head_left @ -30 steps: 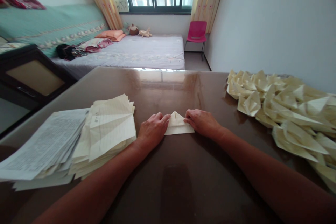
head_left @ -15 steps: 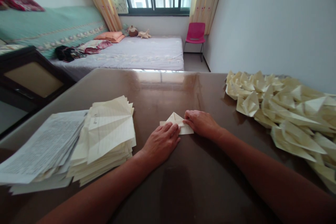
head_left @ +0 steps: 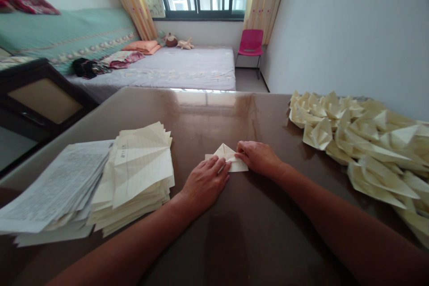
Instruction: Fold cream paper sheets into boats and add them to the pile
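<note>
A small cream sheet of folded paper (head_left: 238,166) lies on the brown table, with a triangular peak pointing away from me and a flat strip along the near side. My left hand (head_left: 208,178) rests on its left part, fingers stretched out and pressing it down. At the right edge, my right hand (head_left: 258,157) has its fingers curled, with thumb and forefinger pinching the folded paper. Both hands cover parts of the sheet, so some folds are hidden.
Left on the table (head_left: 187,116) stand a stack of cream lined paper (head_left: 144,165) and a pile of printed sheets (head_left: 56,187). Many folded paper pieces (head_left: 365,134) are heaped at the right. Beyond are a bed (head_left: 201,67) and a pink chair (head_left: 251,44).
Both hands keep their places on the folded paper; the left fingers shift very slightly. The whole view has drifted a little.
</note>
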`<state>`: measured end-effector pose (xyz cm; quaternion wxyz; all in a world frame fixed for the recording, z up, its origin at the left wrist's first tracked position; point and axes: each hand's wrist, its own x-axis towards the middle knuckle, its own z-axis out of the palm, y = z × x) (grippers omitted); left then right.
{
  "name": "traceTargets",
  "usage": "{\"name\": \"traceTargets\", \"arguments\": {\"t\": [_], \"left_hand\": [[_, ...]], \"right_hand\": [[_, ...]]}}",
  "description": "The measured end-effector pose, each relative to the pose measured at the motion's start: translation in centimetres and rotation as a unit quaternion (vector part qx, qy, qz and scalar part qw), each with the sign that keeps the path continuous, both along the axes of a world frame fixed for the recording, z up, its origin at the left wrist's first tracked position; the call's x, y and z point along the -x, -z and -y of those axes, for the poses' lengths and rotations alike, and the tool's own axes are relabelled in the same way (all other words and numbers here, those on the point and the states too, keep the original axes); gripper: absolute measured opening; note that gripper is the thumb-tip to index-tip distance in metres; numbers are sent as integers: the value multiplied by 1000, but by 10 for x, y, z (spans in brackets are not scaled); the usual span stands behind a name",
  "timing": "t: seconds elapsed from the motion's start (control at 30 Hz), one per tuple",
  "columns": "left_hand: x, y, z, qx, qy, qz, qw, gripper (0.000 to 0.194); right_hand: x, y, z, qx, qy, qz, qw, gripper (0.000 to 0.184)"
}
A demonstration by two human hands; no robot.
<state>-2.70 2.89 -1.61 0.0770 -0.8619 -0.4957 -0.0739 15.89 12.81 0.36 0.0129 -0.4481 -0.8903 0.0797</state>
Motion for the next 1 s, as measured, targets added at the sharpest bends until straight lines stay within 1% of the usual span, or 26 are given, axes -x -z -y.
{"name": "traceTargets", "arguments": {"t": [0.13,0.4,0.5,0.6,0.63,0.67,0.73,0.8,0.9,1.0], "left_hand": [[0,1,-1,4,-3,0,1000,38],[-1,-6,-1,16,-31,-13,999,39],[-1,-8,-1,13,-35,-9,999,38],[-1,-8,-1,5,-34,-11,999,36],[-1,-8,-1,4,-35,-13,999,36],[-1,-8,-1,5,-35,-15,999,36],[-1,-8,-1,8,-37,-19,999,36],[-2,-7,-1,11,-36,-20,999,36],[-2,-6,-1,9,-36,-17,999,37],[-1,-5,-1,7,-39,-22,999,38]], "right_hand": [[0,1,-1,-2,-1,-2,1000,19],[-2,6,-1,-5,-1,-18,1000,20],[-1,3,1,-15,-5,-3,1000,21],[2,-7,11,-92,-32,18,995,16],[4,-12,17,-124,-50,25,991,15],[5,-16,23,-136,-77,34,987,16],[8,-21,36,-117,-132,60,982,19],[9,-22,46,-107,-143,88,980,24],[10,-20,54,-111,-134,123,977,27],[8,-20,55,-113,-117,141,977,29]]}}
